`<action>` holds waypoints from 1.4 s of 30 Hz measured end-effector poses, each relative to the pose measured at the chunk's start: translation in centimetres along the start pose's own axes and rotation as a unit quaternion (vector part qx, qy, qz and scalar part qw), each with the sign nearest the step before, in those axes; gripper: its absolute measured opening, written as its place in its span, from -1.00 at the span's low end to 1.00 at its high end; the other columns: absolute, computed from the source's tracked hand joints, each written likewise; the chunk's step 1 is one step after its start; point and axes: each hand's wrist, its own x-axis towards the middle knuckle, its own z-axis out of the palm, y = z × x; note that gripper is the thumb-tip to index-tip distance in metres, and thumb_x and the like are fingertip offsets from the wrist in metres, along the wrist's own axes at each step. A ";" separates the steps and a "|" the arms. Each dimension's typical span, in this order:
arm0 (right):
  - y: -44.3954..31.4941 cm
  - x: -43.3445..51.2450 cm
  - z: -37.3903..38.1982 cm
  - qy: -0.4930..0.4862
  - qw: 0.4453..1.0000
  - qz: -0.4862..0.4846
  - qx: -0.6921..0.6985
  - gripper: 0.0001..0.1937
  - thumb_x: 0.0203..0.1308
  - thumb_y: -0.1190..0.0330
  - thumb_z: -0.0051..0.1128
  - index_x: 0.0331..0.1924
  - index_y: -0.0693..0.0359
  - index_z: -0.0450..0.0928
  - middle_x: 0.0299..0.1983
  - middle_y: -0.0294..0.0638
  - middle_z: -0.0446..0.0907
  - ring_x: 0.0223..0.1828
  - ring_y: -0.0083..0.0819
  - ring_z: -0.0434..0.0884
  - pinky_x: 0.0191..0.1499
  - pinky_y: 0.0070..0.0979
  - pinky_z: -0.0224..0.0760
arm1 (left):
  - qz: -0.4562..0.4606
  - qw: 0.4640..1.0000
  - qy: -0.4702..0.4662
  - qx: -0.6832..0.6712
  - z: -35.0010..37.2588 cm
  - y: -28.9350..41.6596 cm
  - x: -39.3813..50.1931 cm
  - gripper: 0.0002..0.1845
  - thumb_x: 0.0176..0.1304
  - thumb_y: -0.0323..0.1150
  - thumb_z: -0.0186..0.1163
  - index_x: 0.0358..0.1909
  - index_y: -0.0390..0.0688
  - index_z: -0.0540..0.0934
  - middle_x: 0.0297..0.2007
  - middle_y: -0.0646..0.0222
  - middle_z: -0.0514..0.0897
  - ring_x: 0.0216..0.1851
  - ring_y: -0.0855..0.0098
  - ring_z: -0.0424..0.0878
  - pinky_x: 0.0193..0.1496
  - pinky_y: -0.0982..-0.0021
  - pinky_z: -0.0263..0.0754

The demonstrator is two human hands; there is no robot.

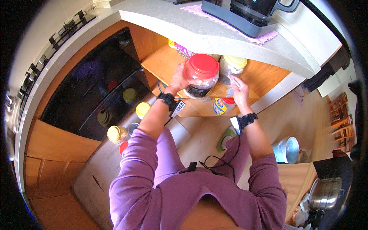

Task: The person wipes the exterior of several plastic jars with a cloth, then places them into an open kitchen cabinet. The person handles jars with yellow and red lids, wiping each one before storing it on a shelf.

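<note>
My left hand point(180, 78) grips the left side of a large clear jar with a red lid point(203, 66), at the front of a wooden shelf point(161, 66). My right hand point(240, 89) pinches a thin, pale, translucent piece, perhaps a plastic bag point(230, 89), just right of that jar. Behind it on the shelf stands a clear jar with a pale yellow lid point(235, 61). A purple packet point(184, 51) lies at the back left of the shelf. Below, a red-capped container with a yellow and blue label point(220, 106) stands on the lower shelf.
Yellow-lidded jars point(114, 133) and a red lid point(123, 147) are on the floor at left, by the dark oven door point(95, 83). The stone countertop point(230, 43) overhangs the shelf and holds a coffee maker point(247, 17). A blue bin point(287, 150) stands at right; a cable hangs across my lap.
</note>
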 end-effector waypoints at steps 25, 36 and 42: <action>-6.4 2.3 9.1 -0.052 0.904 -0.316 -0.284 -0.92 -0.03 0.52 0.06 -0.42 0.23 0.56 -0.38 -0.14 0.48 -0.28 -0.17 0.44 -0.20 -0.31 0.32 | 0.088 0.957 -0.128 0.247 -2.6 4.2 3.4 0.03 -0.53 -0.16 0.54 0.17 -0.20 0.35 0.12 0.12 0.42 0.19 0.14 0.31 0.26 0.28 0.20; -0.9 4.6 1.8 0.074 0.995 -0.014 -0.062 -0.88 0.18 0.43 0.00 -0.33 0.27 0.56 -0.34 -0.06 0.57 -0.28 -0.29 0.54 -0.23 -0.45 0.39 | 0.043 0.967 -0.195 0.160 -2.9 4.7 3.1 0.29 -0.47 -0.11 0.57 0.35 -0.14 -0.03 0.28 0.15 0.21 0.33 0.26 0.11 0.36 0.34 0.00; 3.7 0.7 6.1 0.061 0.968 0.155 0.189 -0.76 0.24 0.43 0.01 -0.05 0.34 0.51 -0.17 -0.30 0.57 -0.20 -0.59 0.51 -0.07 -0.65 0.35 | -0.110 0.975 -0.195 0.005 -3.0 3.5 2.5 0.24 -0.49 -0.15 0.59 0.32 -0.18 0.07 0.30 0.25 0.19 0.29 0.39 0.15 0.35 0.37 0.01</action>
